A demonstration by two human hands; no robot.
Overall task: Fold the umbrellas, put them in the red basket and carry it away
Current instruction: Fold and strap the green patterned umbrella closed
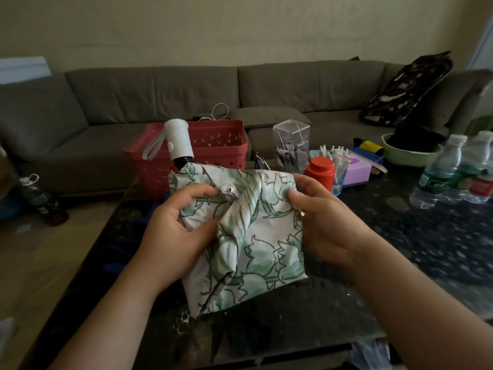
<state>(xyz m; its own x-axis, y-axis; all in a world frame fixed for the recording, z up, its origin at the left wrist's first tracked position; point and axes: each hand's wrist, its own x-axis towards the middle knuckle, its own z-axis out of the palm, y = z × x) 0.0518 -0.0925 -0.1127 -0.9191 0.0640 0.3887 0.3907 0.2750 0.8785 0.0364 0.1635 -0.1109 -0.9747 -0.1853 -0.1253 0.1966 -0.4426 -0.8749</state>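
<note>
1. Head view: my left hand [184, 225] and right hand [320, 217] each pinch the white umbrella with green leaf cloth [256, 236], I think to gather its loose folds.
2. It hangs over the dark speckled table [400, 249], near the red plastic basket [213, 145].
3. Its long way runs away from me, with the white round handle [178, 138] at the far end, tipped up.

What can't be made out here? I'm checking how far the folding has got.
Head view only:
- Red basket contents: hidden by its wall and the umbrella.
- Umbrella ribs: covered by its fabric.
- Left hand and right hand fingers: partly buried in folds.
- Other umbrellas: none visible.
</note>
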